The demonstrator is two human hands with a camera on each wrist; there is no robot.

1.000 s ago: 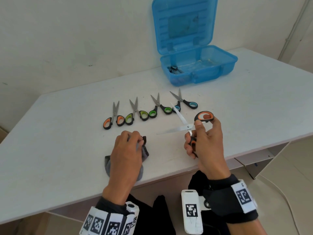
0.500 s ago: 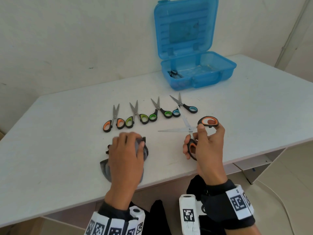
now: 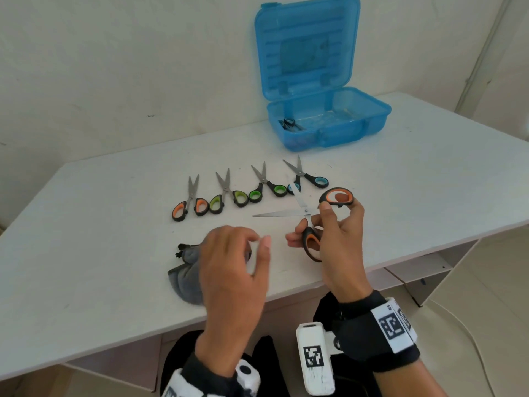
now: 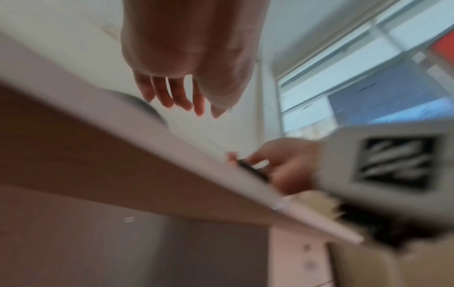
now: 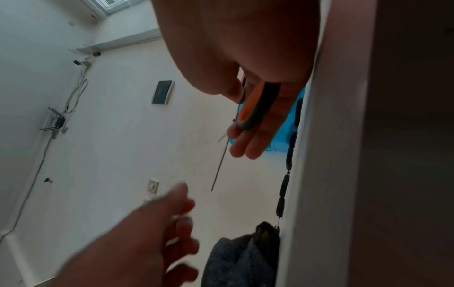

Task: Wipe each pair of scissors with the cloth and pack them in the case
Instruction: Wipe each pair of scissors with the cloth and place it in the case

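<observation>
Currently held: orange-handled scissors [image 3: 307, 216], lower centre of the head frame, blades spread wide apart above the worktop [image 3: 429, 179]. Right hand [image 3: 340, 247] grips both handle loops, fingers curled round them, one loop up by the index finger, the other low in the palm; presumably the blades are splayed so each face can be wiped.

Cloth [image 3: 186, 276]: grey, bunched, lying on the worktop at lower left of centre, partly hidden under the left hand [image 3: 234, 270]. That hand hovers above it, fingers loosely spread and holding nothing; its outline is blurred.

Row of four pairs, mid frame, each with blades parted, laid out side by side for reach: orange pair [image 3: 189, 202], yellow-green pair [image 3: 229, 196], green pair [image 3: 267, 186], blue pair [image 3: 307, 176]. Judged unwiped, awaiting their turn.

Case [image 3: 329, 121]: blue translucent, upper right of centre, lid upright, standing open to receive; one dark pair [image 3: 289, 123] already lies in its left end.

Right wrist pose: raised off the worktop, palm turned inward.
</observation>
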